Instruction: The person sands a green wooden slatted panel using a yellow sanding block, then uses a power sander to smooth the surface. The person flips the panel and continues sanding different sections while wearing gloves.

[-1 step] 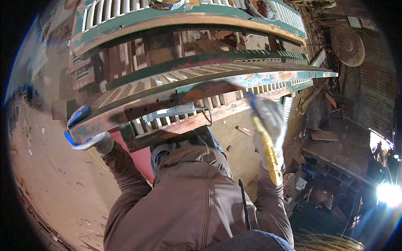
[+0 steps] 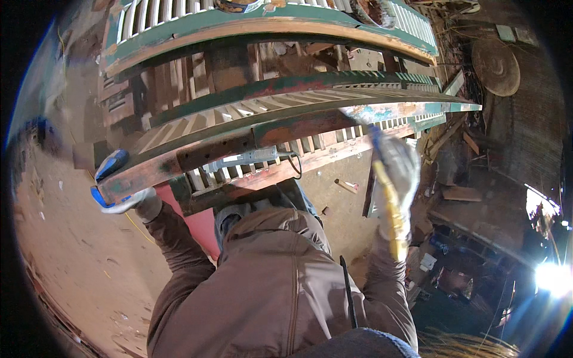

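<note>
A long wooden louvred shutter [image 2: 221, 143], its green paint partly worn off, is tilted up on edge in front of me. My left hand [image 2: 116, 185], in a grey glove with blue fingers, grips its left end corner. My gloved right hand [image 2: 401, 170] is closed round a yellow-handled hand tool [image 2: 391, 209]. The tool slants up toward the shutter's near edge, where bare wood and pale blue paint patches show. Blur hides its working end, so I cannot tell its exact kind or whether it touches the wood.
Beneath lies another louvred shutter [image 2: 334, 154], with a grey power tool [image 2: 250, 156] and its black cord on the slats. A green shutter [image 2: 286, 27] farther off carries a tin [image 2: 239, 5] and a round brown-stained container [image 2: 373, 12]. Wood scraps [image 2: 465, 194] litter the right side.
My right hand and the yellow-handled tool have shifted slightly to the right. My left hand keeps its grip on the shutter's corner.
</note>
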Demonstrator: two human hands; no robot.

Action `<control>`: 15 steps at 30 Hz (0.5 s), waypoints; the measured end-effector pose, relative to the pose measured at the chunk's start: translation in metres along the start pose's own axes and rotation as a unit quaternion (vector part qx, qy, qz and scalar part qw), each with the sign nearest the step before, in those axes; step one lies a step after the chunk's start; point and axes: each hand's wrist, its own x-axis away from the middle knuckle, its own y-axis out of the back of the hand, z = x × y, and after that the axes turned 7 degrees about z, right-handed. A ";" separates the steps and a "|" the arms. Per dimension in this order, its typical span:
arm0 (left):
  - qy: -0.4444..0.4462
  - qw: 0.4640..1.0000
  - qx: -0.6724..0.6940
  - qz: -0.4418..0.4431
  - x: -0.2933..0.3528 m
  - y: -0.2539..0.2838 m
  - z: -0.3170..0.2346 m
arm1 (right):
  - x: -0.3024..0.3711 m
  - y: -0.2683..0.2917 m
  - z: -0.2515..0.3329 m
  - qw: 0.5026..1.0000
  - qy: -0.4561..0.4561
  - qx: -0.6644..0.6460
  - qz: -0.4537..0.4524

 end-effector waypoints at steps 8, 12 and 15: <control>-0.028 0.995 -0.034 -0.087 0.002 -0.016 -0.004 | -0.043 0.036 -0.053 0.994 0.029 -0.016 0.102; -0.006 0.997 0.006 -0.070 0.019 0.005 0.040 | -0.062 0.052 -0.050 0.984 0.068 0.015 0.167; 0.053 0.997 0.059 -0.003 0.022 0.033 0.053 | -0.072 0.040 -0.058 0.974 0.108 -0.001 0.198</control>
